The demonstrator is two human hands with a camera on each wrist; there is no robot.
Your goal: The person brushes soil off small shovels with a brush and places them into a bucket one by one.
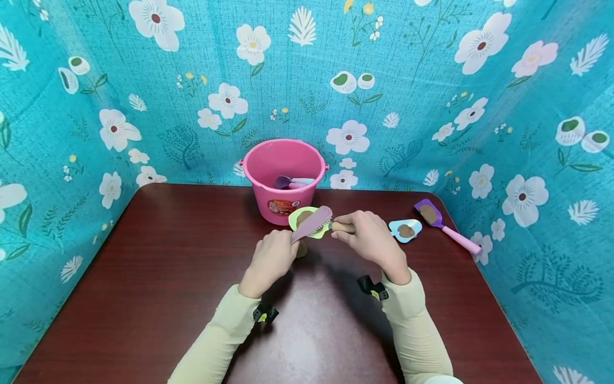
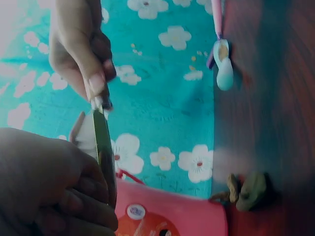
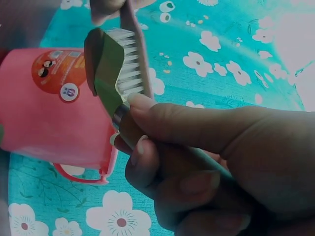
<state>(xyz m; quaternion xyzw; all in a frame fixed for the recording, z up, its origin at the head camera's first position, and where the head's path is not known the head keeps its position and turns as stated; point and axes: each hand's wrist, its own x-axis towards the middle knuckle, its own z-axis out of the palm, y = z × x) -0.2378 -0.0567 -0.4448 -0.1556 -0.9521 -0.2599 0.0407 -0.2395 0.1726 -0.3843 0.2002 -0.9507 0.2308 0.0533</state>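
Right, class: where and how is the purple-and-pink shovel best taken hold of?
I'd grip the slim pink handle midway, coming from the person's near right: it sticks out that way, away from the purple blade and its brown patch.

I look remotely into a curtained booth [image 1: 566,160]: flowered cloth [image 1: 292,85] hangs from nine to three o'clock around the bench [image 1: 192,266].

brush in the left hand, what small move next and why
Probably one short stroke across the green shovel: the brush is over its blade, white bristles facing it, a brown patch shows there, and the right hand grips the wooden handle.
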